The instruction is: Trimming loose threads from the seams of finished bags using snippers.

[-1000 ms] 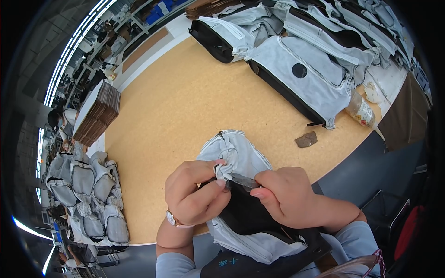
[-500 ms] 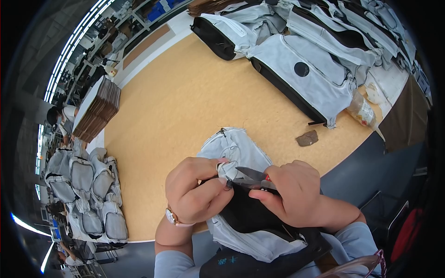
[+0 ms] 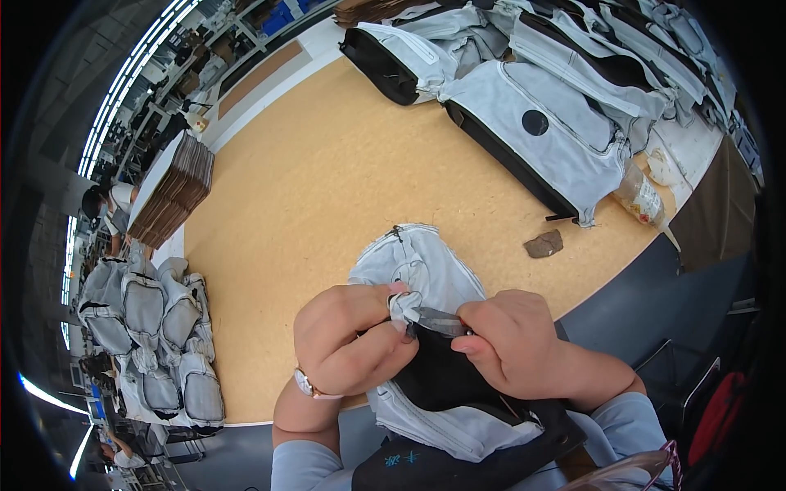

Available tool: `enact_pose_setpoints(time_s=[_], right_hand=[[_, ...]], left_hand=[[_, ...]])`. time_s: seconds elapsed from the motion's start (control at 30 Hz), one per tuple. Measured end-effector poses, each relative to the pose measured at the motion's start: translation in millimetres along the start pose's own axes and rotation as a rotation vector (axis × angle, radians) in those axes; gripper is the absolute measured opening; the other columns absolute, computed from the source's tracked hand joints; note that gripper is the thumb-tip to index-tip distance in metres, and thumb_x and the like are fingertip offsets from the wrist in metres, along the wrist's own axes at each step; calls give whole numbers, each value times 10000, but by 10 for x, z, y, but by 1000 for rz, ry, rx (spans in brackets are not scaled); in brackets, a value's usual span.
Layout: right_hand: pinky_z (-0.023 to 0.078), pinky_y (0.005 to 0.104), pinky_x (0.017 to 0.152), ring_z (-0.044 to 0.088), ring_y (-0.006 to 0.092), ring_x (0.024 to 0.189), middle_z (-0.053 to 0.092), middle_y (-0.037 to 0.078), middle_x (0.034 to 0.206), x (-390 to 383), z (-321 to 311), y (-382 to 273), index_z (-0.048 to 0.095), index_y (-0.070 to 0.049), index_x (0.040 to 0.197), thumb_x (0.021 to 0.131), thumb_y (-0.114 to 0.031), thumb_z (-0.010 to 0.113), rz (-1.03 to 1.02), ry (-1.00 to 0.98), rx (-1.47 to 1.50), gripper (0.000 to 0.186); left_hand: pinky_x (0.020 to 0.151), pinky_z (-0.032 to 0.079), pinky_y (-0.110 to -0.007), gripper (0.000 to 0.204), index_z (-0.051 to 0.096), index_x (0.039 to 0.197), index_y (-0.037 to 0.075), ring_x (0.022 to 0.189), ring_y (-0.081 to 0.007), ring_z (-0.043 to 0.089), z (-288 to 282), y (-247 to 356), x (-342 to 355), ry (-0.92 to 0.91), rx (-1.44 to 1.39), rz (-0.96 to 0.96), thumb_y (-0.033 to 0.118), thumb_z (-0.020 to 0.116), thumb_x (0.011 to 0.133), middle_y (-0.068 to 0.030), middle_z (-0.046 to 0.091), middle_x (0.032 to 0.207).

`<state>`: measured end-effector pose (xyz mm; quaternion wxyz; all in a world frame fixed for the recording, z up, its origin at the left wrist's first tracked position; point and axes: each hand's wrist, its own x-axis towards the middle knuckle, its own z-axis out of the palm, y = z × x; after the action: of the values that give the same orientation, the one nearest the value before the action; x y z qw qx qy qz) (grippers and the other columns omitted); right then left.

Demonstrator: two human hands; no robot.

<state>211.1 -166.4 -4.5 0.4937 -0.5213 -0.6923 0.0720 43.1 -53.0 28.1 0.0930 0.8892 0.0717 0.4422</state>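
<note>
Stretching away under the ceiling strip lights (image 3: 123,98) runs a tan tabletop (image 3: 286,188), its near edge bowed by the lens, grey floor (image 3: 606,286) showing beyond it on the right. And look how that tabletop is stocked! One stack of brown sheets (image 3: 173,196) stands by the left edge; nearer, by the near left corner, sits a cluster of grey pouches (image 3: 151,340), overlapping too much for a sure count. Pale bags (image 3: 508,123) heap over the far right corner, also beyond counting. One clear bottle (image 3: 639,198) lies toward the right end of the near edge, one brown lump (image 3: 544,244) beside it. Two other people are visible at left, one behind the sheets (image 3: 119,214), one lower down (image 3: 127,457).

Now the centre: two hands, one pouch, one pair of scissors! The pale grey pouch (image 3: 438,262) lies across the near edge, black lining showing. The left hand (image 3: 348,340) pinches its gathered fabric; the right hand (image 3: 512,340) grips the scissors (image 3: 442,322), tips right at that pinch. Half a second ago the blades were spread; now they've come together, the left hand's pinch unchanged!
</note>
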Motion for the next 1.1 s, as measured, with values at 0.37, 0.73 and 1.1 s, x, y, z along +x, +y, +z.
enact_pose_setpoints(time_s=[0.37, 0.73, 1.1], right_hand=[[409, 391, 488, 561, 319, 538, 528, 117, 618, 26, -133, -51, 545, -40, 867, 972, -214, 544, 228, -176, 376, 204], [423, 343, 502, 577, 242, 539, 578, 64, 661, -23, -134, -79, 582, -38, 867, 889, -260, 656, 95, -75, 32, 236], [387, 309, 480, 539, 183, 522, 560, 11, 648, -31, -83, -78, 595, -34, 868, 802, -296, 737, -61, 82, -184, 306]], left_hand=[[570, 543, -311, 347, 596, 816, 83, 733, -252, 686, 11, 6, -2, 11, 26, 35, -13, 785, 543, -41, 583, 775], [580, 553, -316, 309, 580, 754, 89, 716, -235, 668, 25, -16, -24, 14, 6, -23, -18, 769, 535, -42, 582, 765], [605, 575, -326, 266, 588, 728, 90, 675, -221, 640, 43, -19, -17, 51, -32, -44, -21, 755, 554, -39, 580, 757]])
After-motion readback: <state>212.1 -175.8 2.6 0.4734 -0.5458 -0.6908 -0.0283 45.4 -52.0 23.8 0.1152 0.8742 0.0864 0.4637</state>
